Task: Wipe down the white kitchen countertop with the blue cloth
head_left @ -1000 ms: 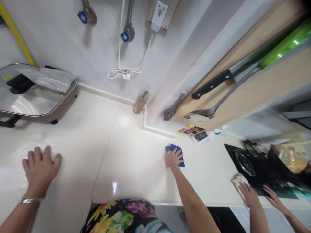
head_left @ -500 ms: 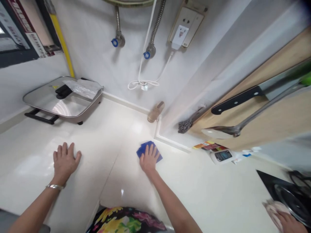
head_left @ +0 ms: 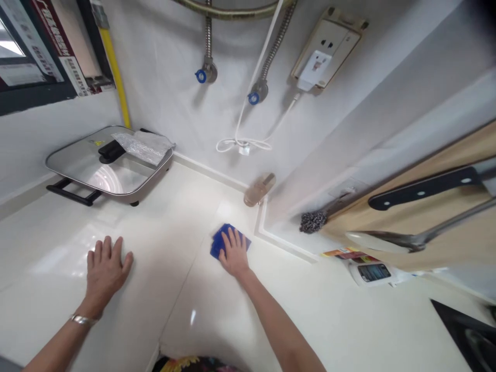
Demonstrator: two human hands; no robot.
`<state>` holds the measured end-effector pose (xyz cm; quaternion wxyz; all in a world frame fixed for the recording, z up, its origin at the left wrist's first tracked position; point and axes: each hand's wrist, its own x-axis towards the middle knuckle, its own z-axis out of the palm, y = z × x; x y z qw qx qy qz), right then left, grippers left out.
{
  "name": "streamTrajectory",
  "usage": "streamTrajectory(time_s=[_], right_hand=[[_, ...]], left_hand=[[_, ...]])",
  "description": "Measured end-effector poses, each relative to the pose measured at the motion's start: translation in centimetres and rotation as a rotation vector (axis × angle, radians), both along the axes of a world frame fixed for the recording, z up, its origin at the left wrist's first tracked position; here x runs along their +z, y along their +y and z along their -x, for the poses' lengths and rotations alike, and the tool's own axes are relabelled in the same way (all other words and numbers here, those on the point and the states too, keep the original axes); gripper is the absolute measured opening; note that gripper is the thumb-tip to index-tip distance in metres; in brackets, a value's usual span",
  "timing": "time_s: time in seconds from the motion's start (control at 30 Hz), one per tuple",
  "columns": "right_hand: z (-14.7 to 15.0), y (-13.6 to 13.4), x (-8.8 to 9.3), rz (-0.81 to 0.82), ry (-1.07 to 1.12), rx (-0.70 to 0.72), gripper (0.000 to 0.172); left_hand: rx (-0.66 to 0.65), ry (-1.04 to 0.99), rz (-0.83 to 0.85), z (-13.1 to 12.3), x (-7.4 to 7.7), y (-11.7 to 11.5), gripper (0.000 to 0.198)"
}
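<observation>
My right hand (head_left: 234, 254) lies flat on a folded blue cloth (head_left: 219, 241) and presses it onto the cream countertop (head_left: 163, 222), close to the inner corner of the wall. The fingers are stretched out over the cloth. My left hand (head_left: 105, 269) rests palm down on the counter to the left, fingers spread, nothing in it. A silver bracelet (head_left: 82, 320) sits on that wrist.
An electric skillet with a glass lid (head_left: 105, 166) stands at the back left. A small brown bottle (head_left: 259, 189) lies in the corner. A scrubbing brush (head_left: 314, 220), a black-handled knife (head_left: 422, 188), a ladle (head_left: 391, 241) and a small scale (head_left: 372, 272) are at the right.
My right hand has slid the blue cloth leftward across the counter toward the corner. The view has swung left, so the other person's hands and the stove have left the frame.
</observation>
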<state>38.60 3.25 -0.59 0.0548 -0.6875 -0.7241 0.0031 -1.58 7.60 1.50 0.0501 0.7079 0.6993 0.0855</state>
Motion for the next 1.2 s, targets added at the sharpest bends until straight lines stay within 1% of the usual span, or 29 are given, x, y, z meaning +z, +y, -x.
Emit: streamTrajectory(time_s=[0.13, 0.23, 0.33, 0.43, 0.5, 0.67, 0.73, 0.8, 0.9, 1.0, 1.1, 1.17, 1.2], right_hand=[[-2.1, 3.6, -0.2, -0.004, -0.018, 0.028, 0.066], [-3.7, 6.2, -0.3, -0.018, -0.023, -0.013, 0.064], [-5.1, 8.6, -0.5, -0.037, -0.018, -0.071, 0.062], [-6.0, 10.3, -0.6, -0.041, -0.020, -0.097, 0.063], [-6.3, 11.0, -0.7, -0.043, -0.019, -0.104, 0.063], [-6.0, 11.6, -0.5, -0.043, -0.001, -0.140, 0.063], [-5.1, 11.1, -0.3, -0.047, 0.000, -0.183, 0.062], [-3.7, 9.9, -0.1, -0.052, 0.015, -0.227, 0.062], [-0.5, 6.9, -0.2, -0.065, 0.056, -0.252, 0.063], [3.6, 3.2, -0.8, -0.101, 0.113, -0.253, 0.065], [7.0, -0.3, -1.4, -0.160, 0.248, -0.230, 0.066], [7.9, -2.6, -1.4, -0.206, 0.405, -0.175, 0.062], [7.8, -3.9, -1.3, -0.236, 0.497, -0.150, 0.058]], left_hand=[[0.012, 0.014, -0.108, 0.4, -1.2, 0.2, 0.065], [0.008, -0.003, -0.136, 0.8, -2.3, 0.3, 0.065], [0.013, -0.008, -0.175, 0.9, -2.9, 0.3, 0.065], [0.019, 0.009, -0.187, 0.9, -2.9, 0.4, 0.066], [0.033, 0.022, -0.156, 0.9, -2.7, 0.5, 0.067], [0.078, 0.009, -0.088, 0.7, -2.0, 0.6, 0.066], [0.067, 0.009, -0.088, 0.7, -1.8, 0.6, 0.067], [0.054, 0.016, -0.096, 0.7, -1.8, 0.5, 0.068], [0.043, 0.028, -0.113, 0.9, -2.0, 0.6, 0.070], [0.029, 0.033, -0.120, 1.1, -2.2, 0.8, 0.069], [0.026, 0.027, -0.112, 1.0, -2.1, 0.9, 0.068], [0.033, 0.017, -0.096, 1.0, -2.0, 0.8, 0.068], [0.036, 0.012, -0.089, 0.9, -1.9, 0.7, 0.068]])
